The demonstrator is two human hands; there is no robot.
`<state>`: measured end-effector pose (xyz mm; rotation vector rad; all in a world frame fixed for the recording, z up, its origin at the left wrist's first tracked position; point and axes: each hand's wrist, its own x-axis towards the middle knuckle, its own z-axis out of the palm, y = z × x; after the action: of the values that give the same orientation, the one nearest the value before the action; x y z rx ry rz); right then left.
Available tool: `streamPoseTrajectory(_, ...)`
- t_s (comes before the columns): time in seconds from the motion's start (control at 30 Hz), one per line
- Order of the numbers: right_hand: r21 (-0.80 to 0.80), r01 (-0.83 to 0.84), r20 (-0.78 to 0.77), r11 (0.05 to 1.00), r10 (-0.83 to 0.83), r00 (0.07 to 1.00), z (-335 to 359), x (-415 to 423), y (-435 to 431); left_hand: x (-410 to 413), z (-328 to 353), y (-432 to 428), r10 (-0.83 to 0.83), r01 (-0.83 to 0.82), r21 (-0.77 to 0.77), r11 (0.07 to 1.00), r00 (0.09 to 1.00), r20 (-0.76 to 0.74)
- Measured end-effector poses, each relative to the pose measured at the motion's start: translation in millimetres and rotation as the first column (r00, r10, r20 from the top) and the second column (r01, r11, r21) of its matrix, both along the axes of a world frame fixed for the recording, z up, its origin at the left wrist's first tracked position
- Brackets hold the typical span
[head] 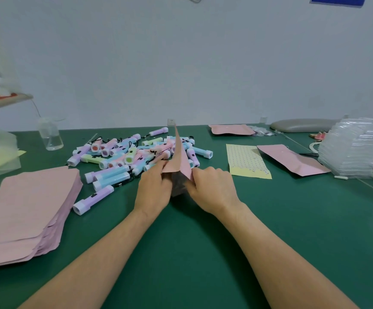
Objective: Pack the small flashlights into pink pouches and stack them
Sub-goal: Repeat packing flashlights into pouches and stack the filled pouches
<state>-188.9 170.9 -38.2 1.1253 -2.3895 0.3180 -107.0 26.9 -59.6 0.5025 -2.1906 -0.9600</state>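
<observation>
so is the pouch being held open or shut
Open: the left hand and right hand pull the pink pouch apart at its mouth, silvery inside showing.

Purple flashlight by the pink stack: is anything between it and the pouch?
Nothing visible. Bare table runs from the purple flashlight to the left hand, which grips the pouch together with the right hand.

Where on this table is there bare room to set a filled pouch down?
The widest bare green lies near right on the table, bordered by the right forearm, sticker sheet and loose pouch. A smaller patch sits between the pouch stack and left forearm. Crowded: the flashlight pile at centre back and the clear trays far right.
</observation>
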Motion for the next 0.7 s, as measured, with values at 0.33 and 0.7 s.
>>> streamPoseTrajectory(0.33,-0.142,0.113,0.129,0.983,-0.095,0.987,2,7,-4,11,8,20,0.053,-0.018,-0.246,0.969,0.989,0.135)
streamPoseTrajectory(0.7,-0.110,0.258,0.228,0.960,-0.228,0.947,7,-1,-3,11,13,23,0.167,-0.113,-0.289,0.951,0.971,0.170)
